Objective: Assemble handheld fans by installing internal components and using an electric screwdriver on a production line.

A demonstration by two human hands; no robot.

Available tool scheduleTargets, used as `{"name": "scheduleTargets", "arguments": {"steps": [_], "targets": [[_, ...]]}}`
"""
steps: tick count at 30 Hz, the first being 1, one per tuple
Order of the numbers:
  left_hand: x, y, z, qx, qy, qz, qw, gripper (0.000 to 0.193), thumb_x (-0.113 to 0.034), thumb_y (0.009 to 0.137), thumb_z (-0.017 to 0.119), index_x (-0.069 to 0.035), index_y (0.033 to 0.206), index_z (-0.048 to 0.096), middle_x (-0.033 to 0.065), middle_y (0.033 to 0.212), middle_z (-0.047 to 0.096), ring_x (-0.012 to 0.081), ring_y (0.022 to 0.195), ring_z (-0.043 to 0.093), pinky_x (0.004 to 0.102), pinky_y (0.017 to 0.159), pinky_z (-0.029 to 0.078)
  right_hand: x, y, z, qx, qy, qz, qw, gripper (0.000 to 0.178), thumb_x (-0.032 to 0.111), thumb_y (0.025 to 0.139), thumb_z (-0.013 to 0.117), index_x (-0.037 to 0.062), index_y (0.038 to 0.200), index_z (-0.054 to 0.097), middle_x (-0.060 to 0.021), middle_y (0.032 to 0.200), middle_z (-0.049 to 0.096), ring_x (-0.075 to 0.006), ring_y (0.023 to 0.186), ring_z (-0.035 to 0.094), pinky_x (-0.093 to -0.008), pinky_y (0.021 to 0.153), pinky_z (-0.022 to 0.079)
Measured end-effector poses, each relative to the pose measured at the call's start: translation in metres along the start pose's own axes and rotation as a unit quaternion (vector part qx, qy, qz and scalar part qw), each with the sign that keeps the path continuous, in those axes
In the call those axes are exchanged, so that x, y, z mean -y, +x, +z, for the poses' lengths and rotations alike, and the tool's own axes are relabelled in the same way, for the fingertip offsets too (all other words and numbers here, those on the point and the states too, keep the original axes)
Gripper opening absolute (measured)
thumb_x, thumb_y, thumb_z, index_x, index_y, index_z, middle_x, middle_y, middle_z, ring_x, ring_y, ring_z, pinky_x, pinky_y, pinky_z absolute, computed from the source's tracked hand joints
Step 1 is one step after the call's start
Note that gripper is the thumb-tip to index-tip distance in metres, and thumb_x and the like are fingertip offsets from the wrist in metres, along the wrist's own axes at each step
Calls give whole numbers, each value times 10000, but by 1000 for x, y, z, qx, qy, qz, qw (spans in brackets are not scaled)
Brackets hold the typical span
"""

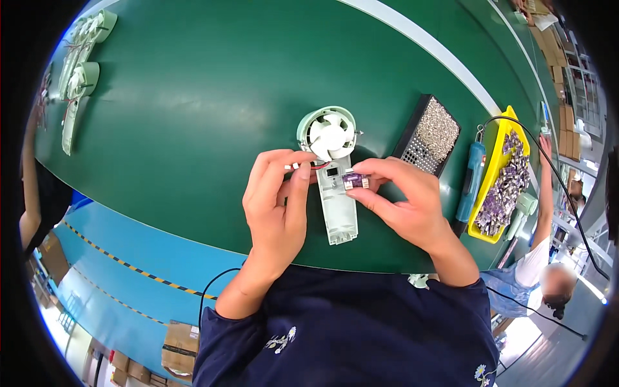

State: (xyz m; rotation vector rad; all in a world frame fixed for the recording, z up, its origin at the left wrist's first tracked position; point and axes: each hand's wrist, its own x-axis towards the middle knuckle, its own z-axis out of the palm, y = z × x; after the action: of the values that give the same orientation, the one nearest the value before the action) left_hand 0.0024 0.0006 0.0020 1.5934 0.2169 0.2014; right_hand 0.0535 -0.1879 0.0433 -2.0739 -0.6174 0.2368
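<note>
A pale green handheld fan housing (pixel 340 216) lies open on the green table, its white fan blades (pixel 331 137) at the far end and its handle toward me. My left hand (pixel 277 206) pinches red and black wires with small white connectors (pixel 293 166) beside the handle's upper left. Between thumb and forefinger, my right hand (pixel 406 200) holds a small purple circuit board (pixel 355 181) with metal parts, just over the handle's right edge. A dark square opening (pixel 332 172) shows in the handle between the two hands.
To the right stand a black tray of screws (pixel 433 132), a blue electric screwdriver (pixel 472 180) with a cable, and a yellow bin (pixel 483 235) of purple circuit boards. More fan housings (pixel 80 84) lie far left. A co-worker (pixel 532 271) is at the right edge.
</note>
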Motion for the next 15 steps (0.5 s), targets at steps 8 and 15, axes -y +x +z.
{"name": "scheduleTargets", "arguments": {"steps": [8, 15], "targets": [[0, 1, 2, -2, -33, 7, 999, 174, -17, 1051, 443, 74, 1079, 589, 121, 1112, 529, 202, 952, 679, 312, 766, 627, 3, 15, -7, 13, -118, -87, 989, 366, 51, 747, 842, 25, 1086, 707, -78, 831, 659, -173, 684, 608, -294, 603, 484], [0, 2, 4, -15, 0, 6, 1000, 174, -30, 1049, 440, 60, 1065, 587, 140, 1125, 511, 203, 930, 663, 314, 736, 626, -5, 18, -2, 43, -89, -47, 994, 370, 86, 745, 854, 58, 1091, 728, -61, 1072, 585, -169, 812, 596, -287, 663, 466]]}}
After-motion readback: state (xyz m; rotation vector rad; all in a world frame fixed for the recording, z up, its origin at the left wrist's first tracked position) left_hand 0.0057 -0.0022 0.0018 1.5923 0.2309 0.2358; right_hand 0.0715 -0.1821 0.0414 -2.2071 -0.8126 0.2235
